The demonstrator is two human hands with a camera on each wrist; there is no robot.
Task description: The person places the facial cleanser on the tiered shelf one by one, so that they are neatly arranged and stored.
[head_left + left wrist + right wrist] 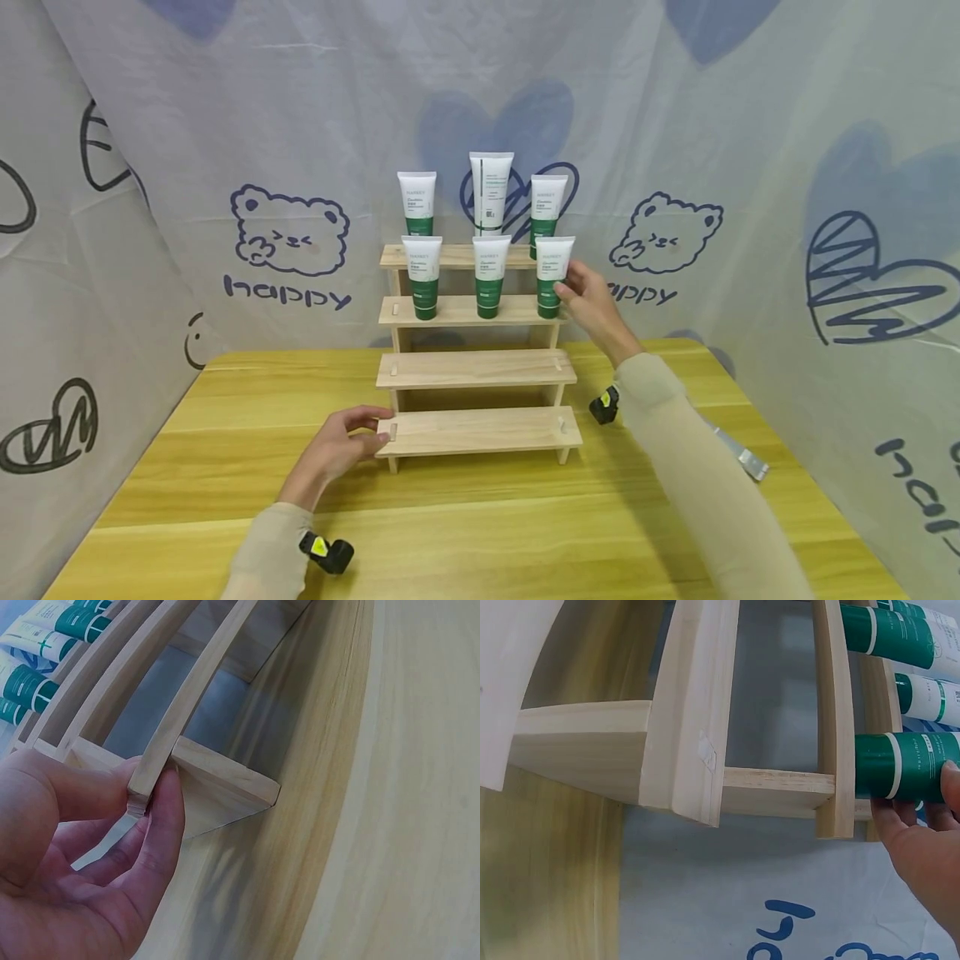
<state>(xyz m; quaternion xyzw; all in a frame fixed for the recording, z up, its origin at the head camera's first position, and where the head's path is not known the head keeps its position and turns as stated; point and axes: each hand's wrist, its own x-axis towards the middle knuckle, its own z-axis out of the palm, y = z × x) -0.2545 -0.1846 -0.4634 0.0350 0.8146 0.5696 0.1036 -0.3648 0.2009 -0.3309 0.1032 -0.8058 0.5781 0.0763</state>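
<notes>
A four-tier wooden rack point(476, 368) stands on the table. My left hand point(337, 450) pinches the left end of its lowest shelf between thumb and fingers, seen closely in the left wrist view point(90, 847). On the second shelf from the top, my right hand point(596, 308) grips the rightmost green-and-white tube point(552, 271), which stands upright; the right wrist view shows thumb and fingers around that tube point(907, 766). Beside it stand a middle tube point(490, 275) and a left tube point(423, 275). The top shelf holds a taller white tube point(491, 192) between two smaller tubes point(417, 202).
A silvery tube end point(750, 462) lies on the table point(480, 533) at the right, partly hidden by my right sleeve. Behind the rack hangs a pale cloth point(300, 125) with bear and heart drawings. The two lower shelves point(476, 431) hold no tubes.
</notes>
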